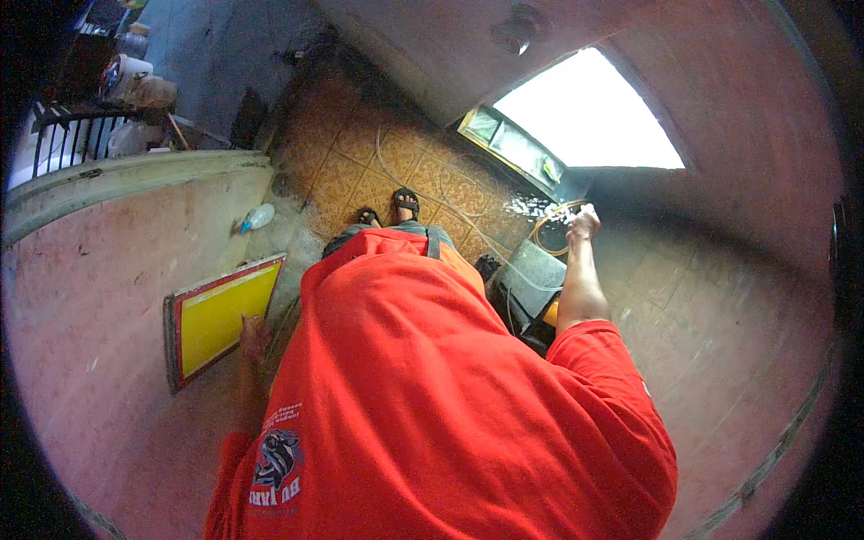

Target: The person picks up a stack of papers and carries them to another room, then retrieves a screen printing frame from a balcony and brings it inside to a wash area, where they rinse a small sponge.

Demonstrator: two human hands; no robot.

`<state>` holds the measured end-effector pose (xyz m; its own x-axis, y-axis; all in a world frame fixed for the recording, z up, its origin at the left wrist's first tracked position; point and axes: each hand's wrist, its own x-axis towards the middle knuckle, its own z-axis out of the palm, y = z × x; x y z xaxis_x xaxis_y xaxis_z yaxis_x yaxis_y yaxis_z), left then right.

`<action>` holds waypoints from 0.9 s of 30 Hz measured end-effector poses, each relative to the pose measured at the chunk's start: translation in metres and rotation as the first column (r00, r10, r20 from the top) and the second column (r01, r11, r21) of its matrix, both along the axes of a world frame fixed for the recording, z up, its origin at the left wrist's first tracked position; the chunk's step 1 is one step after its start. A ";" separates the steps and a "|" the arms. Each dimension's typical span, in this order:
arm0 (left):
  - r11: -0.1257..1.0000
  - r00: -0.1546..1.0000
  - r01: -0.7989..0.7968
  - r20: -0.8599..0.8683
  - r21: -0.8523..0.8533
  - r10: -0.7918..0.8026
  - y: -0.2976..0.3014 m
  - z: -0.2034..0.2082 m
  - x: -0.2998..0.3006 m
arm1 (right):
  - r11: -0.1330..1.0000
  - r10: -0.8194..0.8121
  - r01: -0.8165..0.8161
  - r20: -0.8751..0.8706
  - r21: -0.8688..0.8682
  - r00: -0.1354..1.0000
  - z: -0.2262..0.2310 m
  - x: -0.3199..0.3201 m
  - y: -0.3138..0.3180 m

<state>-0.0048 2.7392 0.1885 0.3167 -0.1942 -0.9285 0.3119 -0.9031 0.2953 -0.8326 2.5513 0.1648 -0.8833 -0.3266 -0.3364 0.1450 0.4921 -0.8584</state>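
Observation:
My left hand (255, 337) is at the lower right corner of a yellow board with a red border (225, 319). One digit lies over its yellow face, and the other fingers are mostly hidden. The board stands tilted beside the pink wall. Out to the right, my right hand (583, 221) is closed in a fist around a thin yellowish hose (540, 236). Bright water drops (533, 207) show just left of that fist, below the window frame. Between my body and right forearm stands a grey box-shaped container (537, 268), with a pale hose running over it.
Patterned orange-brown tiles (360, 184) cover the floor around my sandalled feet (405, 203). A clear plastic bottle with a blue cap (258, 218) lies by the low pink wall (135, 234). Buckets (135, 81) and a black rack are beyond it. A bright window (589, 112) opens at upper right.

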 end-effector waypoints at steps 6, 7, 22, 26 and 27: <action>0.987 0.988 -0.139 -0.075 -0.085 0.133 0.017 -0.003 -0.026 | 0.961 0.059 0.002 0.214 -0.277 0.975 0.054 0.037 -0.019; 0.995 0.995 -0.102 -0.024 -0.020 0.101 -0.003 0.009 -0.033 | 0.928 0.070 -0.050 0.040 -0.369 0.997 0.018 -0.016 0.014; 0.841 0.888 0.456 0.218 -0.293 -0.405 -0.276 -0.021 0.068 | 0.935 0.275 -0.344 0.435 0.087 0.857 0.040 0.200 -0.044; 0.591 0.863 0.477 0.221 -0.651 -0.453 -0.431 0.004 0.032 | 0.237 0.813 -0.727 -0.542 0.644 -0.215 0.038 0.315 -0.186; 0.653 0.900 0.313 -0.006 -0.689 -0.437 -0.474 0.030 0.015 | 0.222 0.791 -0.772 -0.573 0.596 -0.215 0.042 0.352 -0.239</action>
<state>0.0104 2.2647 0.2184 -0.0590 -0.8393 -0.5404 0.0883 -0.5436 0.8347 -0.4808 2.3127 0.2066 0.2410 -0.9628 0.1221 -0.9246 -0.2660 -0.2726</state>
